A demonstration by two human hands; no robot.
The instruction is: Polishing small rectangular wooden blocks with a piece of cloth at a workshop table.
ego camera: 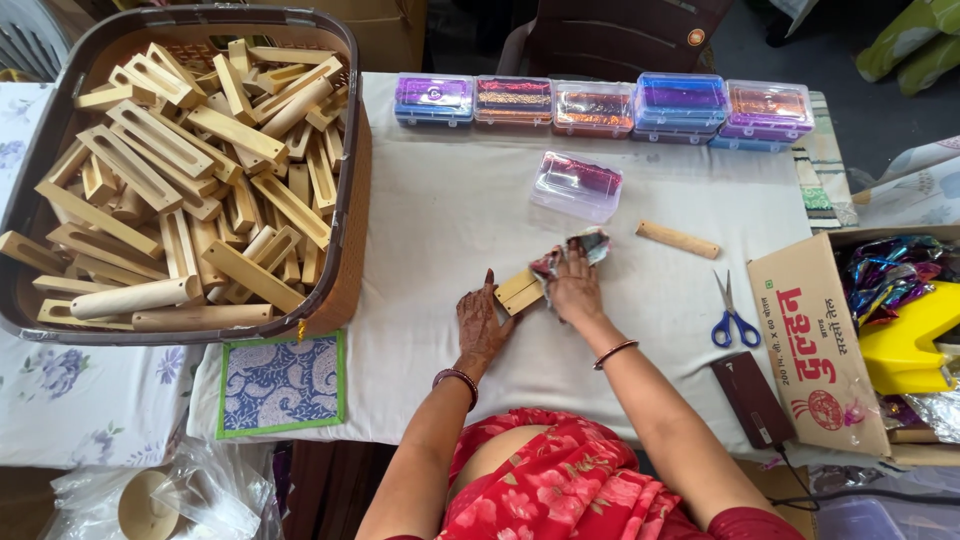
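Hands meet at the middle of the white-clothed worktop [450,230], working one small wooden block [519,291]. Left hand [482,322] lies flat, palm down, fingers [489,290] held together and extended, their tips butting the near-left edge of the block; this appears to brace it against sliding. Right hand [574,288] has its fingers curled and pinching a crumpled piece of shiny multicoloured foil [583,247] against the block's right end; whether the foil passes under the block cannot be told. The block is pale, unfinished wood, rectangular, with a lengthwise line on its top face, lying flat and slightly skewed between the two sets of fingertips. Beyond the right fingertips sits a clear plastic box [577,185] with dark red-purple contents, apart from the hands, and farther still a row of five similar lidded boxes [600,103], presumably stock kept within reach. Right of the right fingers lies a wooden stick [677,239], then blue-handled scissors [732,320] and a dark flat device [752,398]. Well left of the left fingers, a brown basket [347,200] holds a heap of like wooden pieces. At the far right, a cardboard carton [815,350] holds more foil.
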